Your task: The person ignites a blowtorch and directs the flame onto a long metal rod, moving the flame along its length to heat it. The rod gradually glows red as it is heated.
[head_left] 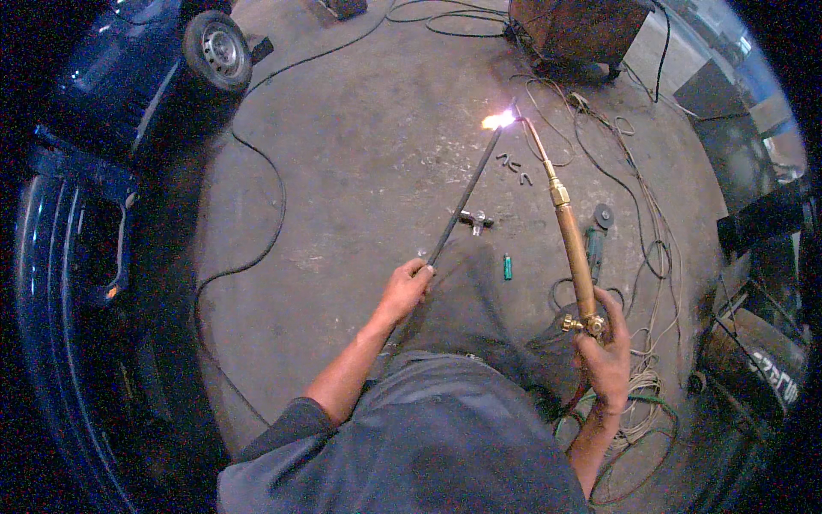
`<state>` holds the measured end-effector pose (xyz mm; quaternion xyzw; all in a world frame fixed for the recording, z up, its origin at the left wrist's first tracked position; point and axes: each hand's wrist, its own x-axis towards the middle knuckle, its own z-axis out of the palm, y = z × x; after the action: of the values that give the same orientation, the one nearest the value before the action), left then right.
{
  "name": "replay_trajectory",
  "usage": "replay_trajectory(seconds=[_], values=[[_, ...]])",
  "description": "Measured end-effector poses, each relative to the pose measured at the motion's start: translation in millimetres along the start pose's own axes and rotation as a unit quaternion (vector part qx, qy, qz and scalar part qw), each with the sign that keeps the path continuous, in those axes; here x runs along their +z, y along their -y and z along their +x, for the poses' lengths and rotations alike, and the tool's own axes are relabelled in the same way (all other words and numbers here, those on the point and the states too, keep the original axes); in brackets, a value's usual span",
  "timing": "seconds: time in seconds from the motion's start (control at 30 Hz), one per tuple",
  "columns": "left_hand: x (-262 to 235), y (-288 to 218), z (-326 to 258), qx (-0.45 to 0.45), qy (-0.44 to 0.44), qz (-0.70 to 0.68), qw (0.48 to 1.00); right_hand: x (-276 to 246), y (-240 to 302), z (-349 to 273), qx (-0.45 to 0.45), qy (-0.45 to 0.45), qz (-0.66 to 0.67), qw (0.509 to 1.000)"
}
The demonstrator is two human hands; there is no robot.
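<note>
My left hand (404,291) is closed around the lower end of a long dark metal rod (462,201), which slants up and away from me. My right hand (606,349) grips a brass gas torch (574,248) near its valve knobs. From the torch's bent tip a bright flame (500,119) plays on the rod's far end, whose exact shape is lost in the glare. On the floor below the flame lie several small bent metal pieces (514,168). A T-shaped metal fitting or tool (476,222) rests beside the rod, and a small green lighter (507,266) lies nearer to me.
An angle grinder (595,248) lies right of the torch. Hoses and cables (655,248) run along the right, coiled near my right forearm. A blue vehicle (77,223) and a wheel (217,53) stand at left. A rusty wheeled cabinet (578,32) is at the back; a cylinder (753,351) lies at right.
</note>
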<state>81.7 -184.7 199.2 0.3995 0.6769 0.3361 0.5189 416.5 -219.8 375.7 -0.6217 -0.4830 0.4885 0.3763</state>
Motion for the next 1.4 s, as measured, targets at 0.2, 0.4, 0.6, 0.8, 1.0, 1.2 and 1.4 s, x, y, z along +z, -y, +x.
replay_trajectory(seconds=[0.2,0.4,0.6,0.8,1.0,1.2,1.4], values=[[-0.5,-4.6,3.6,-0.002,0.0,-0.006,1.0,-8.5,-9.8,3.6,-0.008,0.015,-0.036,0.999],[2.5,-23.0,-1.7,-0.012,-0.008,-0.012,1.0,-9.2,1.1,0.7,0.027,0.03,-0.016,0.999],[3.2,-11.1,4.4,-0.005,-0.002,-0.023,1.0,-10.7,-2.5,0.0,0.019,0.041,0.015,0.999],[3.0,-12.0,0.3,-0.001,-0.004,-0.026,1.0,-8.7,0.8,-1.3,0.02,0.037,0.004,0.999],[3.5,-17.3,-5.3,0.01,-0.009,-0.03,0.999,-6.7,-2.6,0.7,0.018,0.033,0.016,0.999],[2.8,-16.2,-6.5,0.018,-0.009,-0.019,1.0,-7.0,0.3,2.1,0.007,0.031,0.003,0.999],[2.3,-14.8,-1.8,0.01,-0.008,-0.025,1.0,-9.0,0.4,4.0,-0.001,0.033,0.008,0.999]])
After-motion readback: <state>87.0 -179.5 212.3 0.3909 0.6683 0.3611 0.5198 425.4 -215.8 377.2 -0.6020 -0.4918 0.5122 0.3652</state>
